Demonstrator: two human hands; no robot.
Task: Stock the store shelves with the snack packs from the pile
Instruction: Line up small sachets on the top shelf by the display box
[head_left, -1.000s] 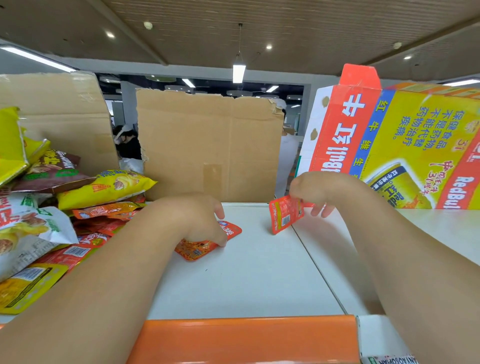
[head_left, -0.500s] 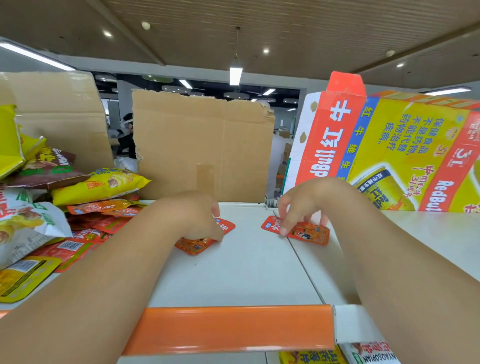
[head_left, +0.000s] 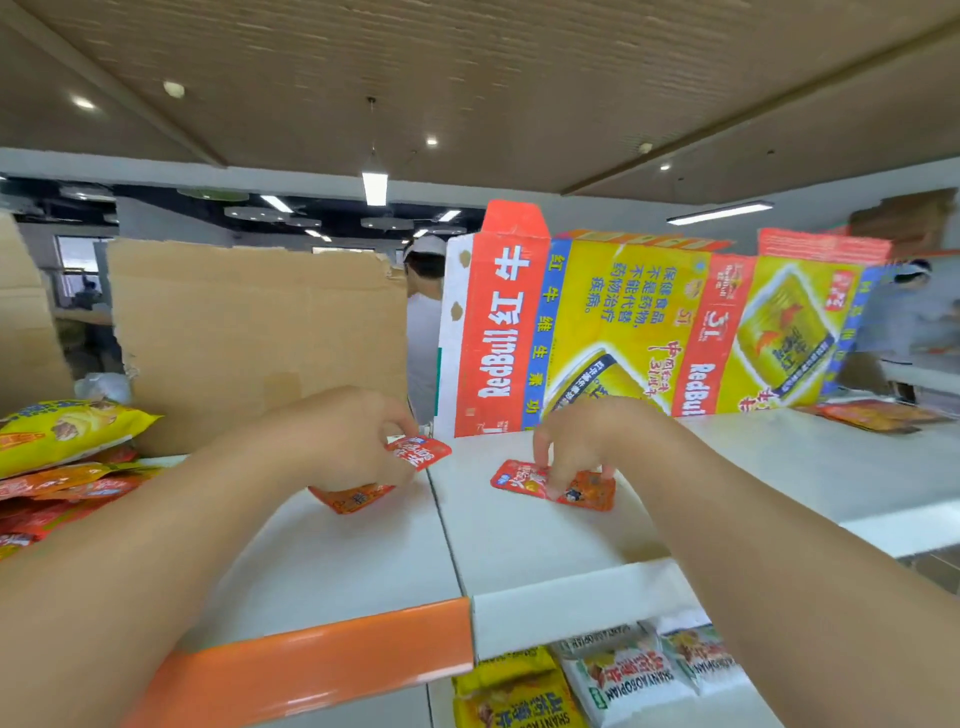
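On the white top shelf (head_left: 519, 535) lie two small red-orange snack packs. My left hand (head_left: 343, 441) grips one pack (head_left: 421, 453) near the shelf seam, its fingers curled over it. The other pack (head_left: 582, 491) lies flat to the right, and the fingertips of my right hand (head_left: 576, 441) press down on it. The pile of snack packs (head_left: 62, 452), yellow and orange bags, sits at the far left of the shelf.
Brown cardboard sheets (head_left: 249, 338) and a flattened Red Bull carton (head_left: 623, 332) stand along the shelf's back. More packs (head_left: 878, 415) lie at the far right. A lower shelf holds packs (head_left: 628, 675) under the orange rail (head_left: 322, 660). People stand behind.
My right hand has laid its pack flat on the shelf and still touches it. The view has turned right, showing more of the shelf. My left hand keeps its pack.
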